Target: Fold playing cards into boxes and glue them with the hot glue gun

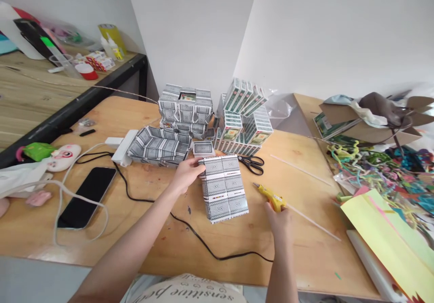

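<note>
A flat-topped block covered in grey playing cards (225,189) lies on the wooden table. Its upper left corner is pinched by my left hand (188,174). To the right, my right hand (278,217) is wrapped round a yellow glue gun (271,195), whose nozzle points left toward the block. Just behind the block sits a small deck of cards (203,148). An open tray shape made of cards (161,145) stands to the left of it, and a larger card-covered box (186,106) stands behind. Black scissors (251,163) rest near the block's upper right corner.
Boxed card decks (237,122) are stacked at the back. A phone (86,199), a white power strip (125,148) and cables lie left. Glue sticks (313,221) lie right, beside yellow paper (389,235) and colourful craft pieces (400,172). A black cord (200,242) crosses the front.
</note>
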Tool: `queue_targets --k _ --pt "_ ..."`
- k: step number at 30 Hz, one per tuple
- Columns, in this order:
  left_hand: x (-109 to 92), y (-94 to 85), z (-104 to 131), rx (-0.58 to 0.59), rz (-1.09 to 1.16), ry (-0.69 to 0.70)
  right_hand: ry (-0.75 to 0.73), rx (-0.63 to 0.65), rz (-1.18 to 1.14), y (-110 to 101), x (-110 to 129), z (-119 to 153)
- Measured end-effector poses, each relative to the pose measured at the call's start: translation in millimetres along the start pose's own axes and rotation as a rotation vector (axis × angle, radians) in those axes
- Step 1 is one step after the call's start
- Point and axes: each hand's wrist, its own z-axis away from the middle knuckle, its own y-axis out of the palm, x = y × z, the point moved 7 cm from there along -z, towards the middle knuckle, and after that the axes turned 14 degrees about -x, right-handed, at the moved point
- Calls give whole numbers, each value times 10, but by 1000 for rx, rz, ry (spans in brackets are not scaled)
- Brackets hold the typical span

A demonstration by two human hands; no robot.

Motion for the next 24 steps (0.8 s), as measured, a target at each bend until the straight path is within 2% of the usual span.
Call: queue_targets --k 2,4,6,8,12,17,24 --pt "13 5 -18 7 -12 1 174 18 -66 -80 -62 -3" --pt "29 20 -38 19 -26 -5 290 15 -250 -159 -5 21" --pt "37 44 -54 39 -41 -16 326 7 -488 -234 167 61" --pt "25 73 -60 68 -57 -31 290 22 -634 -305 400 121" --pt "-42 113 -42 126 -92 -71 73 67 -632 -425 893 272" --pt "-100 146 -23 207 -130 -122 -249 42 -385 -439 1329 458" --pt "-143 169 -28 295 -167 -170 -695 -232 -17 -426 1638 649"
